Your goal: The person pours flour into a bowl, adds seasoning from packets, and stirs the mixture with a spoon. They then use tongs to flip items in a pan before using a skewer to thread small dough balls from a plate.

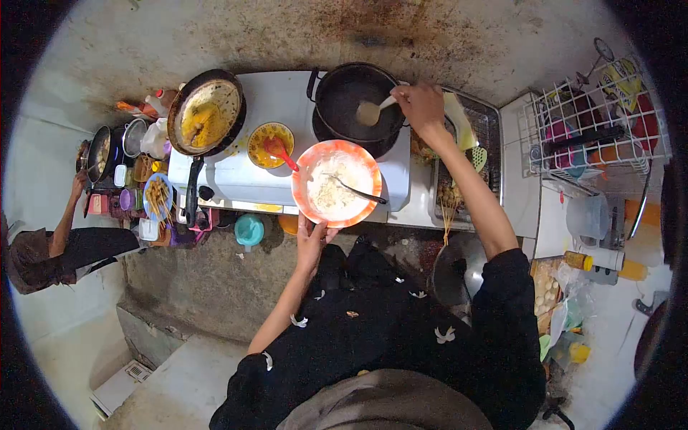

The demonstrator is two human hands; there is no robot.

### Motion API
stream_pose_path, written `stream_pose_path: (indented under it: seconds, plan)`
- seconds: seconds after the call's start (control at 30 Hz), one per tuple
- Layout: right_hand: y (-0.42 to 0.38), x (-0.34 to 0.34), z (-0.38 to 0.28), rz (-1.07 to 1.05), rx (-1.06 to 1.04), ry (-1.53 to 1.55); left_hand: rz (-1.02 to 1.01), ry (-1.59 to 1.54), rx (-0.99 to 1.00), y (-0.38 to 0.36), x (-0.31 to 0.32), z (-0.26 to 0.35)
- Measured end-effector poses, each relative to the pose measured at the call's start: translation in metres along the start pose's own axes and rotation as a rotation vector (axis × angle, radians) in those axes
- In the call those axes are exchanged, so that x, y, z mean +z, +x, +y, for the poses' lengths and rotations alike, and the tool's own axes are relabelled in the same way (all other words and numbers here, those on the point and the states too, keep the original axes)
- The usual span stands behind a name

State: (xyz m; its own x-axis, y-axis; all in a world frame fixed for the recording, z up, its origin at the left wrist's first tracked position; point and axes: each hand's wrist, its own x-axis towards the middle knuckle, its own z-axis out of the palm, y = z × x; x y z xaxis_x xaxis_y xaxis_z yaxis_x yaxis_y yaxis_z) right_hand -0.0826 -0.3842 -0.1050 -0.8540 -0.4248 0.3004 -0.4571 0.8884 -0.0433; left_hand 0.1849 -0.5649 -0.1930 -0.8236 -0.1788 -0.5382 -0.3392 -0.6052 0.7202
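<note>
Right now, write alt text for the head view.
The right hand holds a pale spatula in or above a round black pan on a white stove; the left hand holds an orange-and-white bowl of pale powder.

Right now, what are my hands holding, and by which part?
Your left hand holds the orange-rimmed bowl by its near edge; your right hand holds the pale utensil by its handle.

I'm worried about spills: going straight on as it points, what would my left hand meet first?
Likely the orange-rimmed bowl, whose edge the left hand is touching; exact depth is unclear.
</note>
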Motion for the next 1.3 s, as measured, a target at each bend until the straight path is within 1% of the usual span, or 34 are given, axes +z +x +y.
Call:
stream_pose_path:
  seconds: [0.03,0.17,0.23,0.37,0.43,0.47,0.53,0.57,0.63,0.77,0.87,0.93,1.03,1.07,1.1,1.17,1.27,1.3]
  plan:
    - [-0.002,0.002,0.001,-0.082,0.089,0.070,-0.011,-0.010,0.000,0.001,0.000,0.000]
    - [-0.005,0.014,-0.004,-0.131,0.165,0.167,-0.031,0.010,0.004,0.001,-0.001,0.000]
    - [-0.004,0.021,-0.006,-0.183,0.250,0.345,-0.047,-0.003,0.004,0.003,-0.004,-0.001]
    - [0.004,0.030,0.007,-0.238,0.262,0.332,-0.046,-0.029,-0.005,0.003,-0.005,0.000]
    - [0.008,0.032,0.015,-0.238,0.244,0.568,-0.060,-0.045,-0.014,0.004,-0.006,0.000]
    - [0.010,0.033,0.020,-0.235,0.245,0.567,-0.071,-0.063,-0.024,0.005,-0.006,0.001]
    - [0.014,0.023,0.021,-0.258,0.303,0.417,-0.059,-0.053,-0.036,0.004,-0.004,0.002]
    - [0.015,0.020,0.023,-0.256,0.305,0.415,-0.046,-0.044,-0.049,0.004,-0.004,0.003]
    - [0.016,0.015,0.030,-0.233,0.274,0.585,-0.057,-0.046,-0.043,0.003,-0.003,0.004]
    - [0.015,-0.009,0.031,-0.225,0.220,0.623,-0.061,-0.003,-0.030,0.001,-0.003,0.006]
    - [0.000,-0.046,0.007,-0.223,0.220,0.610,-0.036,0.008,-0.006,-0.001,0.000,0.007]
    - [-0.014,-0.065,-0.014,-0.184,0.164,0.571,-0.046,0.015,0.005,0.000,-0.003,0.005]
    - [-0.037,-0.056,-0.029,-0.178,0.206,0.558,-0.055,0.011,0.018,0.000,-0.004,0.004]
    - [-0.047,-0.050,-0.033,-0.221,0.267,0.693,-0.054,-0.001,0.021,0.000,-0.004,0.004]
    - [-0.058,-0.048,-0.041,-0.160,0.213,0.650,-0.053,-0.002,0.021,0.002,-0.004,0.002]
    - [-0.076,-0.051,-0.057,-0.175,0.131,0.438,-0.063,-0.037,0.064,0.005,-0.006,-0.004]
    - [-0.101,-0.043,-0.080,-0.131,0.097,0.347,-0.054,-0.023,0.057,0.003,-0.004,-0.001]
    - [-0.108,-0.035,-0.084,-0.012,-0.008,0.361,-0.053,-0.023,0.058,0.002,-0.003,0.001]
